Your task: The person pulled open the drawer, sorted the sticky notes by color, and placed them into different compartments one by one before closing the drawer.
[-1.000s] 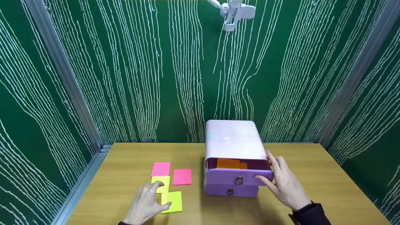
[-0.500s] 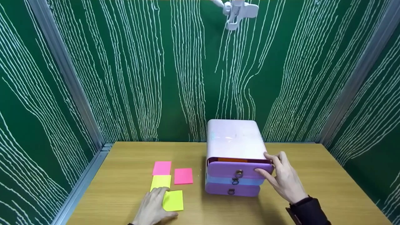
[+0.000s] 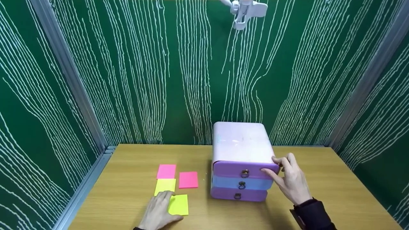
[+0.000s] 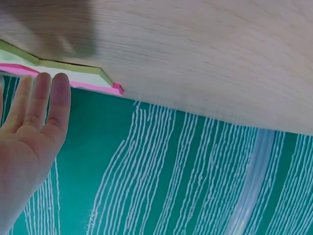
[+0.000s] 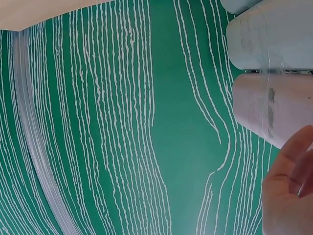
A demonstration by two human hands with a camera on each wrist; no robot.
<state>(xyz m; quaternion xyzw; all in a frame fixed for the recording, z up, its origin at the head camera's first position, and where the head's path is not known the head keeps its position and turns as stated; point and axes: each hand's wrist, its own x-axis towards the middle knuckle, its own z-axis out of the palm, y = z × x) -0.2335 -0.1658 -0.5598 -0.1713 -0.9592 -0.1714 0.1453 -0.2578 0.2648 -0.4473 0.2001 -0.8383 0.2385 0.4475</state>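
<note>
We see a wooden table point(image 3: 319, 191) with a small drawer chest point(image 3: 240, 143) at its middle. Its top purple drawer point(image 3: 236, 169) sits pushed in, flush above a blue drawer point(image 3: 230, 183) and a lower purple drawer point(image 3: 223, 193). Our right hand point(image 3: 289, 182) grips that top drawer's right corner, thumb on its front, fingers curled round the side. Our left hand point(image 3: 158, 212) rests flat, fingers relaxed, on a yellow sticky pad point(image 3: 179, 204), near another yellow pad point(image 3: 165, 185) and two pink pads point(image 3: 188, 180).
</note>
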